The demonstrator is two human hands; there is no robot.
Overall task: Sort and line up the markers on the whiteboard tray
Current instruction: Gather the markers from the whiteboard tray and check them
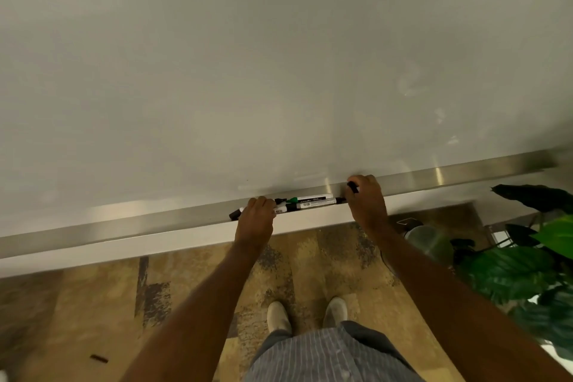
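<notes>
Striped grey trousers (325,357) nearest. Left hand (255,217) grips white black-capped marker (280,210) on long metal whiteboard tray (124,223); right hand (366,198) pinches black cap (352,187). Green-capped marker (310,197) lies behind. Tray bare leftward.

Markers lie lengthwise in the metal whiteboard tray (434,178): a green-capped marker (310,197) at the back, a black-capped marker (313,204) just in front, side by side and touching. Another black-capped one (236,214) pokes out left, tilted slightly; a fourth black cap (352,187) shows at right.
</notes>
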